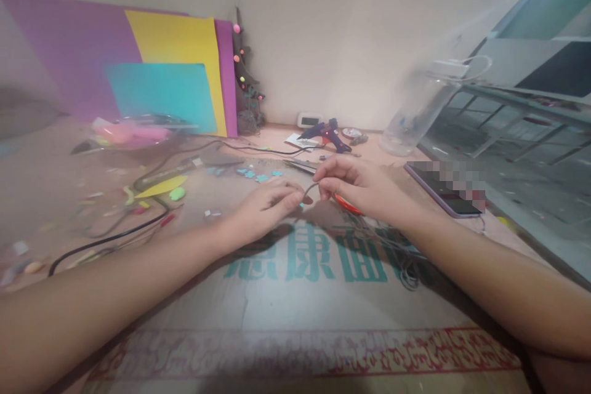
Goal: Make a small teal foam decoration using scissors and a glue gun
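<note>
Thin curved wire (308,187), dark flat piece at its lower end, sits between my hands over the far half of the printed cardboard (277,314), mid-tabletop (510,252). My right hand (355,183) pinches its upper end, thumb against fingers. My left hand (270,204) has thumb and fingers drawn together right at the dark piece; cannot tell if they grasp it or only sit beside it. Orange-handled scissors (348,204) lie partly hidden under the right hand. Loose wires (410,277) by my right forearm. Small blue flowers (261,178) just beyond the left hand. Glue gun (327,134) near the tabletop's back edge; bottle (406,120) at its back right corner; phone (446,191) along the right edge.
</note>
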A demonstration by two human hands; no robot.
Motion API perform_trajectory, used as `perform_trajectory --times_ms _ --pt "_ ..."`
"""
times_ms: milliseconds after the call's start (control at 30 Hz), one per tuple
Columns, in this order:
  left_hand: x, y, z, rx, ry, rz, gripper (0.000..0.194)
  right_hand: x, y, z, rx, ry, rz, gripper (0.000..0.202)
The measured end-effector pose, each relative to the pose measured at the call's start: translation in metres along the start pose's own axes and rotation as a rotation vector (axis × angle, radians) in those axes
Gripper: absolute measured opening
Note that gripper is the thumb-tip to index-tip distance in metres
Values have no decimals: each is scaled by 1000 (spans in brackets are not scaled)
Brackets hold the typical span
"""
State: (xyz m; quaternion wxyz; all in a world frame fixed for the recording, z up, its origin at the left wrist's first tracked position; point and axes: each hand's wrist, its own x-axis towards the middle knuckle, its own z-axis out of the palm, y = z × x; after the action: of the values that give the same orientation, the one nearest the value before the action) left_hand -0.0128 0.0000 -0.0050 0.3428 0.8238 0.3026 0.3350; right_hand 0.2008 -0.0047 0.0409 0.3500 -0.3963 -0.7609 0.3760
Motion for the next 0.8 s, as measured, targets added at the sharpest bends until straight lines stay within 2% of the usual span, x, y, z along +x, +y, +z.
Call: perform_trajectory --times_ms 100,167,367,500,667,800 --pt "0 0 0 -90 5 -54 41 -1 2 4 -6 15 -4 4" --pt "1 1 -1 -119 -1 -77 37 -2 5 7 -28 24 -17 6" --pt "2 1 0 -71 3 -112 29 -7 19 15 -221 107 -116 17" --pt "2 0 0 -38 19 -125 29 -10 27 21 -385 53 -232 27" --pt "2 -3 -1 -16 8 -106 25 -10 35 25 -401 114 -343 12" --pt "3 -4 -1 -14 -16 -84 24 -10 37 26 -362 152 -341 9"
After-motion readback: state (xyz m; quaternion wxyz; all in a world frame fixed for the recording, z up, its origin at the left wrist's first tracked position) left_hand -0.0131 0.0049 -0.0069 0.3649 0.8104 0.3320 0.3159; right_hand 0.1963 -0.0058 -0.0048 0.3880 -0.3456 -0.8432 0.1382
